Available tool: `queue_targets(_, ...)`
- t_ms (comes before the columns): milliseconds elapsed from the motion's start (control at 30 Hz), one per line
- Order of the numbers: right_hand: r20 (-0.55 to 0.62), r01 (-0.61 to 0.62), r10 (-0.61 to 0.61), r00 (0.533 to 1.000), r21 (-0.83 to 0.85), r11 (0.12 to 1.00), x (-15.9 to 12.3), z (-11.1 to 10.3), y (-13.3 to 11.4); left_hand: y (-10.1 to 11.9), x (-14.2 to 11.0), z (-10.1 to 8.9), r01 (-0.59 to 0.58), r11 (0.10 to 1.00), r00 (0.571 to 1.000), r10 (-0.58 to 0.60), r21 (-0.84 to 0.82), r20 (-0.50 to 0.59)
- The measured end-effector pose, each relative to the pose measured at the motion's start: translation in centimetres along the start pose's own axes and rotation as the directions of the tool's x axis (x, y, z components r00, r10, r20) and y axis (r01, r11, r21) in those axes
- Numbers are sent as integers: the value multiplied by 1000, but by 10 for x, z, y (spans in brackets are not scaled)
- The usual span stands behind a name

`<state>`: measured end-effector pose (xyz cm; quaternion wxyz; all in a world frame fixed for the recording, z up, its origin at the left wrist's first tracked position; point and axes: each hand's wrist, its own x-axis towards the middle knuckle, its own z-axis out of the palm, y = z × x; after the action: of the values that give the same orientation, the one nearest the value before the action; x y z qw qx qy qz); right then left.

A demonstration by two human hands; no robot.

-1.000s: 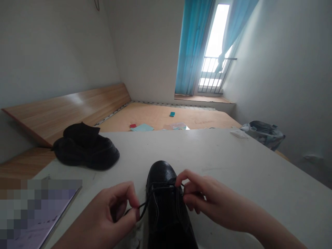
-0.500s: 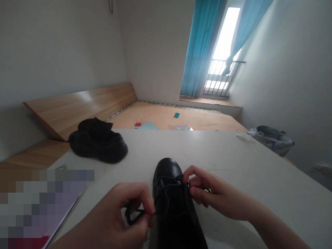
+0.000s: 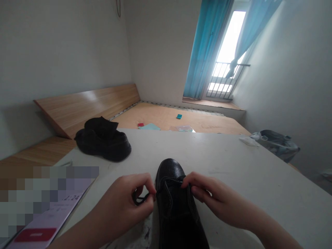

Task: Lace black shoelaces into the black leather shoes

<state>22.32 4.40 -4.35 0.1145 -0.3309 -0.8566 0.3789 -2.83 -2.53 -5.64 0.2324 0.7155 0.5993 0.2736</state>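
Black pebbled-leather lace-up shoe (image 3: 176,207), upright on its sole on the tabletop (image 3: 238,173), toe pointing away from the camera, with a thin black lace (image 3: 172,180) drawn across the top of the throat. Left hand (image 3: 121,199) just beside the shoe's left side, fingers curled, fingertips pressed together in a pinch on the lace, a small loop (image 3: 139,199) of it showing within the curl of the fingers. Right hand (image 3: 215,197) against the opposite side of the shoe, thumb and forefinger pinching the lace near the eyelets, other fingers loosely bent. Farther along the tabletop, well apart from both hands, a pair of black shoes (image 3: 103,143) lying stacked together; at the lower left, a partly pixelated lit screen (image 3: 44,228) with a red button.
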Motion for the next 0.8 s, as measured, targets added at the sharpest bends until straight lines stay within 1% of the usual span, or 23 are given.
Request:
queue_targets(200, 25, -29, 28, 999, 34, 999, 1, 1, 3, 3, 1, -2, -53, 999, 999, 53, 5, -12)
queue_targets(367, 27, -66, 63, 998, 114, 991, 1, 2, 2, 0, 1, 0, -100, 994, 992, 103, 40, -76)
queue_targets(500, 28, -86, 82, 996, 158, 984, -2, 3, 0, -3, -1, 5, -170, 985, 979, 170, 16, -113)
queue_targets(567, 32, -83, 80, 996, 111, 990, -4, 3, -1, -4, -2, 7, -203, 979, 971, 202, 5, -127)
queue_targets(633, 15, -60, 60, 998, 24, 998, -4, 3, -2, -5, -2, 8, -208, 978, 971, 207, 1, -123)
queue_targets(700, -20, -29, 28, 999, -73, 997, -4, 3, -5, -6, -3, 8, -208, 978, 974, 209, 16, -86)
queue_targets(733, -34, -15, 11, 999, -112, 994, -4, 3, -6, -7, -3, 8, -231, 972, 971, 233, 37, -59)
queue_targets(800, -44, 6, -14, 999, -166, 986, -3, 2, -10, -8, -2, 7, -313, 946, 949, 314, 87, -1)
